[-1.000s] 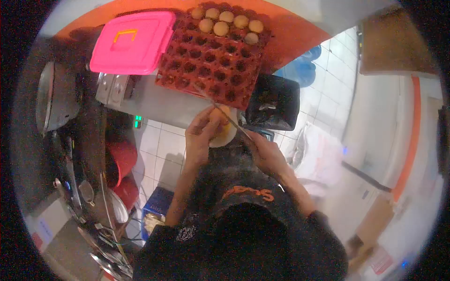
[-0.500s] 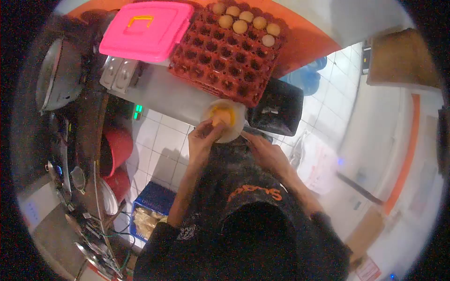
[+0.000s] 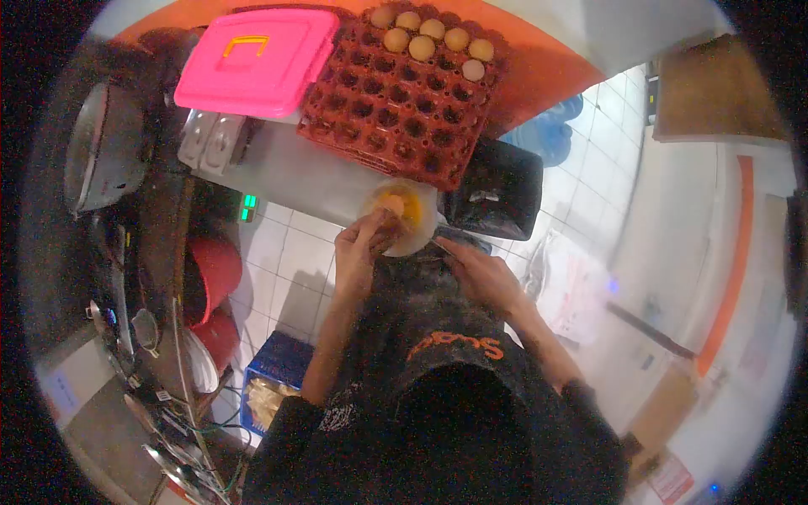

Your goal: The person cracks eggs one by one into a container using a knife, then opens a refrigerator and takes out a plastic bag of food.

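Observation:
A pale, translucent bowl [image 3: 421, 244] with yellow-orange egg [image 3: 411, 206] in it is at the counter's near edge, in front of my body. My left hand [image 3: 364, 240] reaches over its left side, fingers pinched on a light brown eggshell [image 3: 390, 204] above the egg. At the lower right rim, my right hand [image 3: 475, 268] grips the bowl with its fingertips; the rest of that grip is partly hidden. Just beyond the bowl lies a red egg tray [image 3: 396, 101], with several brown eggs [image 3: 432, 29] in its far rows.
A pink lidded box [image 3: 257, 63] stands left of the tray, near metal containers [image 3: 210, 139]. To the bowl's right is a black bin [image 3: 497, 189]. Pans and utensils line the left side, above red buckets [image 3: 210, 273] and a blue crate [image 3: 282, 362].
My left hand has shifted slightly left and down with the eggshell, and more of the yellow egg shows. My right hand stays at the rim. The whole view has shifted a little.

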The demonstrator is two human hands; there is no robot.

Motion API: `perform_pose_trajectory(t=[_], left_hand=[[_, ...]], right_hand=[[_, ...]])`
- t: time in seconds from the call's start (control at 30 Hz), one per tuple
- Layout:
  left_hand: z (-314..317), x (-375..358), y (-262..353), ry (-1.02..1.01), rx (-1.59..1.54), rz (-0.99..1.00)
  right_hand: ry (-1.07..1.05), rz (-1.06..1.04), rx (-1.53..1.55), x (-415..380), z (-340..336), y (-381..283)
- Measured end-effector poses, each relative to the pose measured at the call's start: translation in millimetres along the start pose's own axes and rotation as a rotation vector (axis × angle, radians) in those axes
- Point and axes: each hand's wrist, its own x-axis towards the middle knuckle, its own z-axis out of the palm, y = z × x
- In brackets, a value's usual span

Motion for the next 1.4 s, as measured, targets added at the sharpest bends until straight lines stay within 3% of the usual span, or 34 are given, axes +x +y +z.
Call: perform_pose_trajectory(t=[0.17,0.27,0.37,0.4,0.6,0.67,0.77,0.9,1.0,1.17,1.27,1.3,1.4], left_hand=[[-0.4,-0.7,7.3,-0.096,0.138,0.042],[-2.7,2.9,17.7,-0.223,0.334,0.059],[-6.0,10.4,14.4,-0.333,0.381,0.112],[-7.1,13.3,11.9,-0.365,0.367,0.133],[1.7,14.0,28.1,-0.339,0.724,0.257],[3.9,12.4,29.8,-0.322,0.725,0.248],[6.0,12.7,29.0,-0.309,0.768,0.264],[-0.5,15.9,36.1,-0.354,0.992,0.525],[-8.1,15.9,37.5,-0.271,1.414,0.872],[-3.5,16.5,42.5,-0.277,1.390,0.936],[9.9,16.4,34.6,-0.275,1.208,0.803],[18.4,17.4,29.0,-0.278,1.128,0.738],[61.4,32.9,4.6,-0.372,1.227,0.798]], right_hand=[[0.174,-0.021,0.114,17.5,-17.4,-28.9],[0.124,-0.043,0.035,49.7,-26.0,-29.6],[0.154,-0.337,0.200,65.3,-36.0,-31.0],[0.138,-0.340,0.203,67.2,-38.1,-32.0],[0.157,-0.397,0.238,80.1,-27.4,-24.8],[0.076,-0.323,0.336,77.5,-28.5,-28.2],[0.163,-0.437,0.330,81.2,-23.7,-30.5],[0.162,-0.350,0.151,87.6,-8.9,-1.9],[0.124,-0.327,0.141,86.6,-8.8,-1.1],[0.248,-0.421,0.084,85.8,-3.9,-0.3],[0.222,-0.102,0.182,61.4,-14.8,-6.4],[0.280,-0.102,0.237,53.9,-15.9,1.4],[0.462,-0.038,0.372,25.5,-27.4,30.8]])
